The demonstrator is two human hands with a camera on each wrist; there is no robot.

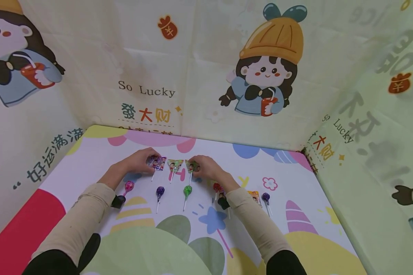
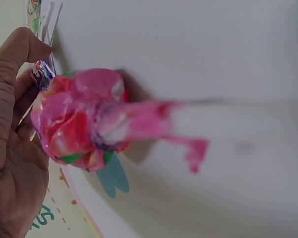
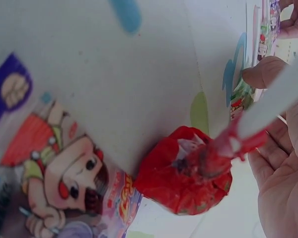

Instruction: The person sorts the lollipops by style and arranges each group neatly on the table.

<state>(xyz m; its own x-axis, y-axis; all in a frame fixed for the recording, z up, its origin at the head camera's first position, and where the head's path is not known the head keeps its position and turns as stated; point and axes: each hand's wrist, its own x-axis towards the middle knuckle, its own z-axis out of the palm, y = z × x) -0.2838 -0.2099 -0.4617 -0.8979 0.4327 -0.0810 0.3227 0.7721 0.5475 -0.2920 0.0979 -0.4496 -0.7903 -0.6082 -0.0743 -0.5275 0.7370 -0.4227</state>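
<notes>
Left hand [image 1: 137,160]: thumb and fingers pinched on the purple packet [image 1: 160,163], at the left end of the far row; a loose pinch might let the film slip and its stick swing askew
Right hand [image 1: 208,168]: thumb and fingers clamped on the right green packet [image 1: 192,166], at that row's right end; whether it touches the table cannot be told
Middle green packet [image 1: 175,165]: between the two held ones, just beside each; a hand drifting inward could shove it out of line
Purple lollipop [image 1: 160,191] and green lollipop [image 1: 187,190]: nearer the person; round heads may roll if a hand drawn back low clips them
Pink lollipop [image 1: 129,186]: just beside the left wrist, so a small outward swing could brush it
Red lollipop [image 1: 217,187]: partly hidden by the right wrist; lowering that wrist could push it aside
</notes>
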